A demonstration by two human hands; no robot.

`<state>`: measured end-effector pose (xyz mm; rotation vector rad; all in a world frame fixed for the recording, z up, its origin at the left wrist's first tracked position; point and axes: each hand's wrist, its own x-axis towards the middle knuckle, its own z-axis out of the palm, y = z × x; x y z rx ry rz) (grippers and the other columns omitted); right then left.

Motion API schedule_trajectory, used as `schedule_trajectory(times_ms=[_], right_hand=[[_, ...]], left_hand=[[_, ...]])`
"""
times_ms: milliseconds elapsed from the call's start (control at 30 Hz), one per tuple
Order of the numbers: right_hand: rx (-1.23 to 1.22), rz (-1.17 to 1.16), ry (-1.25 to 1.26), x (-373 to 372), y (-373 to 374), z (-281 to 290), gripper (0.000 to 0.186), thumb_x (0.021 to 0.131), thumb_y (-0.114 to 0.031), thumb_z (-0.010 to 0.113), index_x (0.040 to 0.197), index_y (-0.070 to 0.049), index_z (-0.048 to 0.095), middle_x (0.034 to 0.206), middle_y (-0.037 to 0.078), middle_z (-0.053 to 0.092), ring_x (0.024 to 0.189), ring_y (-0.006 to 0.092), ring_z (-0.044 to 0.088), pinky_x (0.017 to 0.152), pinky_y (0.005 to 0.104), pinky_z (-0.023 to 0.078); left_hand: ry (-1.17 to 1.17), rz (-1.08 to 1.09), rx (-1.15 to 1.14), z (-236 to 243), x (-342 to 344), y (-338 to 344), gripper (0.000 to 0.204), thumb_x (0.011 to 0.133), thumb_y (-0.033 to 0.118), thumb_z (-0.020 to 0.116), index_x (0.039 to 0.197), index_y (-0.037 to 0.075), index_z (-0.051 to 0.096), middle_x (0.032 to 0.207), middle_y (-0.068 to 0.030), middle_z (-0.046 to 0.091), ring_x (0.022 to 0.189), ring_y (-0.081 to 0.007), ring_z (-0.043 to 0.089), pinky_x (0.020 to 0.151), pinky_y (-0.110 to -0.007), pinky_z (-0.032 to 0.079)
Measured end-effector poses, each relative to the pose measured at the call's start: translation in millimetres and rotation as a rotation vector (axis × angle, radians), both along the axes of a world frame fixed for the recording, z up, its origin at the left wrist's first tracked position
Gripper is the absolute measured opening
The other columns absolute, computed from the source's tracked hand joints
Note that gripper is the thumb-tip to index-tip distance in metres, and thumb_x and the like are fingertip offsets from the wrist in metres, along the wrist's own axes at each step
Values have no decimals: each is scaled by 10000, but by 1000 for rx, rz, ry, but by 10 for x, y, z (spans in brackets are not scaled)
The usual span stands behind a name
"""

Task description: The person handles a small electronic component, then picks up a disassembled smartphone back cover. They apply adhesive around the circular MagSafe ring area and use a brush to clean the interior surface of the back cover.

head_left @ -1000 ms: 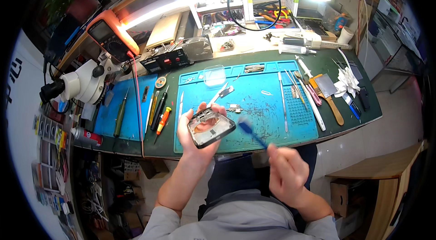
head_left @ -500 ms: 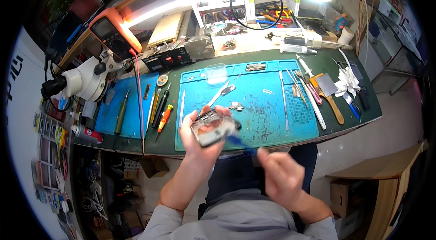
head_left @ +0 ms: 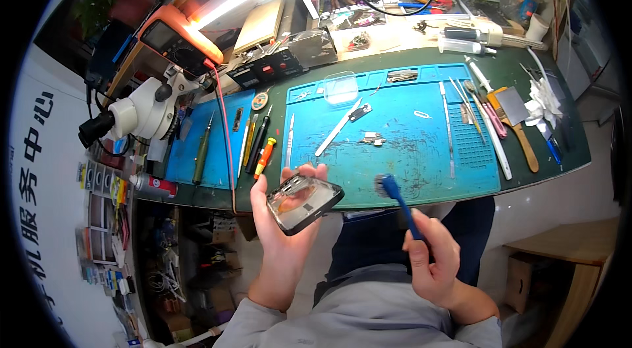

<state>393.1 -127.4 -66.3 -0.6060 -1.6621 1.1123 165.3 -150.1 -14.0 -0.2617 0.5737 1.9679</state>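
My left hand [head_left: 283,257] is closed round the edges of a phone housing [head_left: 315,211], a hollow dark shell with a round opening, tilted at the mat's front edge. In my right hand [head_left: 434,262] is the handle of a blue toothbrush-like brush [head_left: 399,200]. Its dark bristles point left, apart from the housing. Beyond the hands lies a blue work mat [head_left: 342,183]. On it are a small metal part [head_left: 374,140], a dark module [head_left: 360,113], a white-handled blade [head_left: 337,132] and a clear plastic box [head_left: 340,88].
An orange-handled screwdriver [head_left: 264,158] and other tools lie left of the mat. A multimeter [head_left: 172,42] and a microscope [head_left: 141,109] stand farther left. To the right are a wooden-handled brush [head_left: 525,144] and crumpled tissue [head_left: 544,103]. A spray can [head_left: 155,185] lies near the left edge.
The brush has come away from the phone housing and moved right, its head now raised. The housing has been turned in my left hand. The whole view has shifted.
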Motion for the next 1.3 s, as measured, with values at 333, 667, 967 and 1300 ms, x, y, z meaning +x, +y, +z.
schedule_trajectory(times_ms=[333, 667, 967, 1300], right_hand=[[-804, 621, 253, -321, -62, -53, 488, 1012, -16, 485, 1495, -24, 414, 920, 32, 605, 693, 33, 462, 642, 188, 403], [-79, 244, 67, -398, 65, -110, 527, 853, 136, 559, 1366, 14, 559, 806, 120, 585, 635, 224, 586, 553, 284, 498], [49, 343, 46, -429, -30, -46, 528, 787, 133, 595, 1307, 47, 599, 787, 102, 602, 601, 195, 592, 528, 289, 513], [129, 331, 19, -432, -123, -23, 576, 746, 129, 577, 1316, 46, 595, 823, 87, 629, 653, 194, 630, 543, 289, 530]], left_hand=[[81, 155, 98, -133, -197, -246, 406, 1021, 301, 505, 1069, -97, 564, 1068, -229, 616, 1156, -372, 572, 1113, -544, 446], [119, 162, 64, -231, -202, -259, 372, 987, 312, 568, 1082, -45, 524, 1141, -242, 534, 1182, -367, 546, 1126, -523, 426], [20, 146, 119, -281, -240, -298, 376, 1004, 367, 514, 1113, 7, 522, 1182, -230, 545, 1226, -377, 529, 1116, -500, 412], [310, 162, 33, -281, -282, -309, 369, 992, 273, 508, 1084, -81, 561, 1140, -254, 593, 1169, -363, 566, 1081, -476, 454]])
